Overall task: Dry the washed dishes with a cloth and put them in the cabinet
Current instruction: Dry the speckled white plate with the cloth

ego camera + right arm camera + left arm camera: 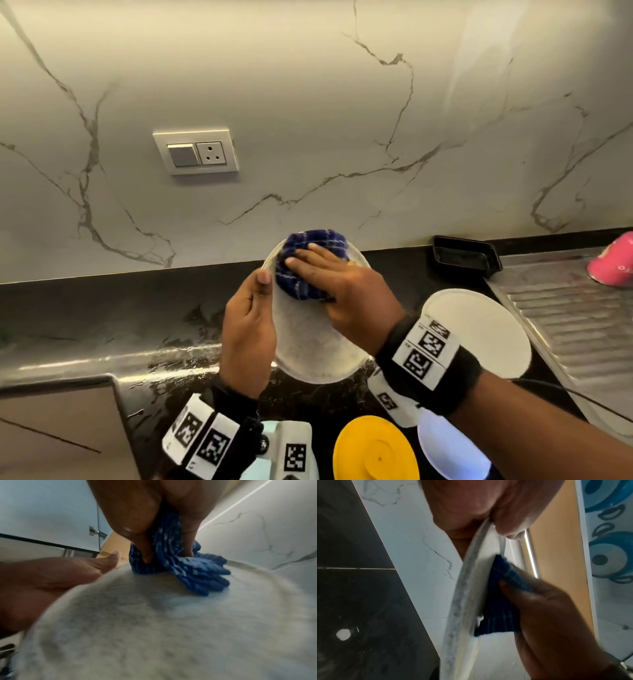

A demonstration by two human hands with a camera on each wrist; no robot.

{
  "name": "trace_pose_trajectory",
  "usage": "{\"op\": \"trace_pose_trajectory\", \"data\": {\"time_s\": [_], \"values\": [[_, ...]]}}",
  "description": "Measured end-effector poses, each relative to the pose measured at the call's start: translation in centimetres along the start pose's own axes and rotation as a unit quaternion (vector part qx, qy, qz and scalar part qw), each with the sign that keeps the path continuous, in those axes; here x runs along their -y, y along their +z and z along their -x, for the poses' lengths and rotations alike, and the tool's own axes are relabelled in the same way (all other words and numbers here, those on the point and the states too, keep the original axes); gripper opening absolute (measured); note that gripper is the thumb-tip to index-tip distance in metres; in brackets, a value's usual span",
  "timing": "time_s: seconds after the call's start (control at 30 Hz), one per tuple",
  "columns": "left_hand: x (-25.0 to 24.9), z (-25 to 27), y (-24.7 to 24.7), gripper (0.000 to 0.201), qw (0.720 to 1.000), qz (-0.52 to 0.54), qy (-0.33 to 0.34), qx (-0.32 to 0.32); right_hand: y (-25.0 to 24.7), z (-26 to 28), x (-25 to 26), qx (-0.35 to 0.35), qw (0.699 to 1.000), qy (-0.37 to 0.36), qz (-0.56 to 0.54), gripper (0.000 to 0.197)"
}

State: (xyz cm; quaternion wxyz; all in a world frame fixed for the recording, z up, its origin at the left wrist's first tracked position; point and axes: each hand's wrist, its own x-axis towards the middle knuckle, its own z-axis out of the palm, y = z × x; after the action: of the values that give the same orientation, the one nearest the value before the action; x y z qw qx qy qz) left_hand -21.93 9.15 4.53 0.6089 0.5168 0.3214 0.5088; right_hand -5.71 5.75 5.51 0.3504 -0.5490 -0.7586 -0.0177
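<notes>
A speckled white plate (pixel 308 346) is held tilted above the black counter (pixel 102 308). My left hand (pixel 250 329) grips its left rim, thumb over the edge (pixel 508 524). My right hand (pixel 339 291) grips a bunched blue checked cloth (pixel 308 263) and presses it against the plate's upper face. In the right wrist view the cloth (pixel 188 569) sits wadded under my fingers (pixel 145 547) on the plate (pixel 154 628). From the left wrist view the plate (pixel 462 601) shows edge-on with the cloth (pixel 500 601) against it.
More dishes lie on the counter near me: a white plate (pixel 479 329), a yellow lid-like dish (pixel 373 452) and a pale dish (pixel 448 448). A black tray (pixel 466 257) stands by the wall. A pink cup (pixel 613 260) rests upturned on the steel drainboard (pixel 565 308).
</notes>
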Motion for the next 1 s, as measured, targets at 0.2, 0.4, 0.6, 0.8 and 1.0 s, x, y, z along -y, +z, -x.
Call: {"op": "trace_pose_trajectory", "data": {"time_s": [0.2,0.4,0.6,0.8,1.0], "values": [[0.0,-0.5,-0.9,0.044,0.997,0.028,-0.030,-0.066,0.6,0.9,3.1,0.107,0.981,-0.160,0.029,0.040],[0.7,-0.4,-1.7,0.035,0.991,0.003,-0.001,-0.130,0.1,6.2,0.4,0.189,0.966,-0.162,0.064,0.055],[0.2,-0.4,-1.9,0.036,0.993,-0.073,0.035,-0.083,-1.9,5.0,-4.0,0.108,0.986,-0.062,0.112,0.056],[0.2,0.3,-0.5,0.038,0.992,-0.120,0.035,-0.030,-1.3,-0.5,-1.7,0.011,0.997,-0.020,0.072,0.058],[-0.2,-0.2,-1.3,0.038,0.990,-0.128,0.054,-0.029,0.6,-1.0,1.8,0.070,0.992,-0.093,0.056,0.054]]}}
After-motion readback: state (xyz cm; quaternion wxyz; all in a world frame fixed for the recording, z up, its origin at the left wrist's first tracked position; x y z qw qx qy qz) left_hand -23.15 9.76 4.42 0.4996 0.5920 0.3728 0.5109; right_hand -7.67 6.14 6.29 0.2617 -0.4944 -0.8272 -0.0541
